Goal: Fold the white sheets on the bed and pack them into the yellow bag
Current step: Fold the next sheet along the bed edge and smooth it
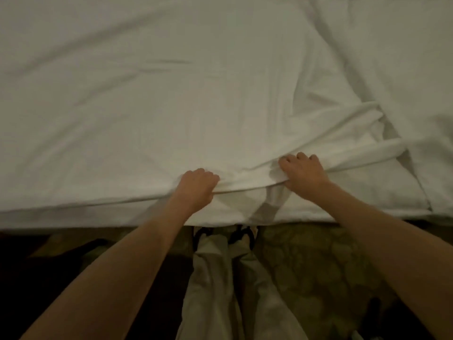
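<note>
- Right at the near edge of the bed (73,214), both hands grasp the white sheet (171,94), which lies spread over the mattress and fills the upper part of the view.
- Left hand (196,190): fingers curled over the sheet's near hem, thumb tucked beneath, so a bunch of cloth is pinched in the fist.
- Right hand (304,173): fingers bent down onto a raised fold of the same hem, thumb under it; the cloth is gripped and lifted slightly off the layer below.
- Between the two hands the hem runs as a short, taut ridge, with a shadowed gap beneath it.
- To the right of the right hand the sheet gathers into thick rolled folds that run up and away, and a darker opening shows between layers there.
- To the left, the hem lies flat along the mattress edge, with only shallow creases across the broad surface.
- Along the bed's front edge a lower white layer hangs down toward the floor.
- Below the edge stand the person's legs in pale trousers (220,290), with dark-strapped sandals (242,235) just beside the bed.
- A patterned carpet (318,278) lies open on the right of the legs; the floor on the left is too dark to make out.
</note>
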`<action>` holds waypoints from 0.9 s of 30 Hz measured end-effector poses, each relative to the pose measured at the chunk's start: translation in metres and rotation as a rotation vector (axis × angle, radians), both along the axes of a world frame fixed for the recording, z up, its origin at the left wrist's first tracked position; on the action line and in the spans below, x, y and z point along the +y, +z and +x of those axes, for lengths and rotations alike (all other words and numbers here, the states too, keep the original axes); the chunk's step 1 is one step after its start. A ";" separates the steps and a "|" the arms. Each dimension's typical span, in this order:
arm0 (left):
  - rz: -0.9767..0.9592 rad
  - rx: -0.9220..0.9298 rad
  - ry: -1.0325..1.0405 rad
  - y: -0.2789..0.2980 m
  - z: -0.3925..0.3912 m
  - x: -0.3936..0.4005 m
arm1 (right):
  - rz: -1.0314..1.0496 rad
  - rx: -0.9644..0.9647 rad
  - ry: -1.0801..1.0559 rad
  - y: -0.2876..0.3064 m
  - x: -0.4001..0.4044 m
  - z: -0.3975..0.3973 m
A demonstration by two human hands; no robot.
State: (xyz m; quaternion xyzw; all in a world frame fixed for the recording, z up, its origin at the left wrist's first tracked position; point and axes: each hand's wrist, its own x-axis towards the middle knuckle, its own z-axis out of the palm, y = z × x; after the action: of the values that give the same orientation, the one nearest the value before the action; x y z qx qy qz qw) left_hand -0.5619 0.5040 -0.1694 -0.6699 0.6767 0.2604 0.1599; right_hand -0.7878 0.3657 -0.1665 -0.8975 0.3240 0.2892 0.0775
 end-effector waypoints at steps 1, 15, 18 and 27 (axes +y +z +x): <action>-0.015 0.022 0.017 0.002 0.001 -0.002 | 0.060 0.020 -0.012 0.002 -0.005 0.004; 0.036 0.058 0.051 0.006 0.002 0.025 | -0.102 -0.290 -0.112 -0.009 0.042 -0.007; 0.029 0.108 0.037 0.003 -0.010 0.005 | -0.167 -0.173 -0.072 -0.006 0.032 0.014; 0.314 0.094 -0.176 -0.003 -0.035 0.026 | 0.255 0.160 -0.112 -0.012 0.068 0.010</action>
State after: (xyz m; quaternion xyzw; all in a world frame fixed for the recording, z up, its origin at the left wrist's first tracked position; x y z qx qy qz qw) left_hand -0.5972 0.5300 -0.1728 -0.5620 0.6904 0.3788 0.2532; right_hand -0.7774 0.4334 -0.1785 -0.8350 0.3392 0.3936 0.1809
